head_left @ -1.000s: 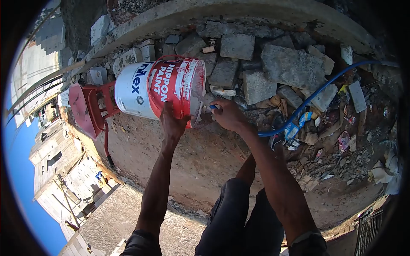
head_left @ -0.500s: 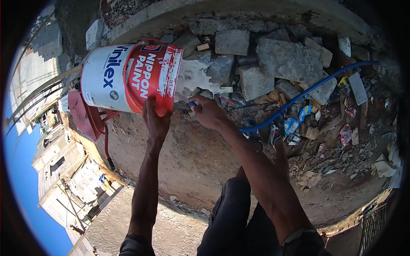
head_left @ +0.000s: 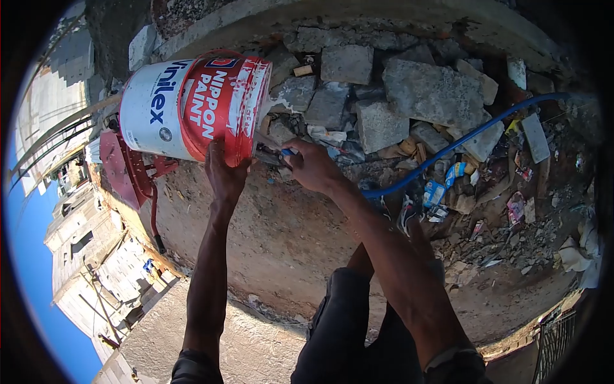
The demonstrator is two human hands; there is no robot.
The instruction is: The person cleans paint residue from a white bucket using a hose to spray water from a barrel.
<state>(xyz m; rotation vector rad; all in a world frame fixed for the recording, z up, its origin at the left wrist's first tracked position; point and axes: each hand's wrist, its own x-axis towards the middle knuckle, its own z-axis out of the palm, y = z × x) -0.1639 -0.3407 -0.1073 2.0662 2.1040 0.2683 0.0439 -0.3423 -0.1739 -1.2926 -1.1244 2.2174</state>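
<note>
A white and red paint bucket [head_left: 163, 109] lies tipped on its side at upper left, its mouth facing right. My left hand [head_left: 224, 176] is closed on the lower edge of its red rim. Just right of the mouth, my right hand [head_left: 312, 168] is closed round the end of a blue hose [head_left: 427, 171], its tip pointing at the bucket. A stretch of the hose passes behind my right forearm. Water shows between the tip and the bucket's mouth. The bucket's inside is mostly hidden.
Broken concrete blocks [head_left: 435, 93] lie piled beyond my hands, below a concrete ledge [head_left: 358, 16]. A red wheelbarrow [head_left: 118, 169] stands behind the bucket. Litter and a blue wrapper [head_left: 435, 192] are scattered at right, near my feet.
The pale liquid spilling from the bucket's mouth onto the rubble has mostly gone from view. The bucket and my left hand have shifted slightly left; the hose tip remains near the mouth.
</note>
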